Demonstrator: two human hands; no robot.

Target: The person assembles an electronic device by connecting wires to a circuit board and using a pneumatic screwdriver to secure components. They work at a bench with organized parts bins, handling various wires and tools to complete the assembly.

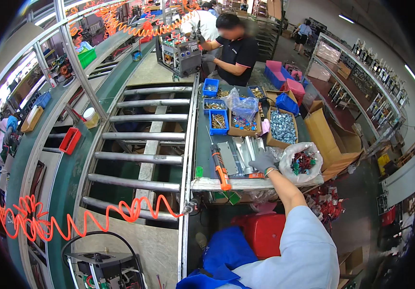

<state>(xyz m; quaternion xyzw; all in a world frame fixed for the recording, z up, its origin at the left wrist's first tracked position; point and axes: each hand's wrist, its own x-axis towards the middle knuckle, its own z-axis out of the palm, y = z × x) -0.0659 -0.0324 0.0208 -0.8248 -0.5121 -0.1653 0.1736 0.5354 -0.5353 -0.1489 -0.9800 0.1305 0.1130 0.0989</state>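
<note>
My right hand [264,161], in a grey glove, reaches over the near right part of the green-topped bench [202,164]. Its fingers look spread, with the tips at the silvery metal parts [247,150] lying there; whether they press on one is hard to make out. To the left of these parts are a flat grey metal plate [227,158] and an orange-and-black electric screwdriver [220,168]. Just right of the hand stands a white plastic bag [302,158] of small red and green components. My left hand is out of view.
Blue bins [218,122] of small fasteners and a carton [282,127] of silvery parts stand farther back. Left runs a roller conveyor [140,157] with an orange coiled hose [106,214] across it. A co-worker [239,50] handles a machine [181,54] ahead. A red stool [264,235] is below.
</note>
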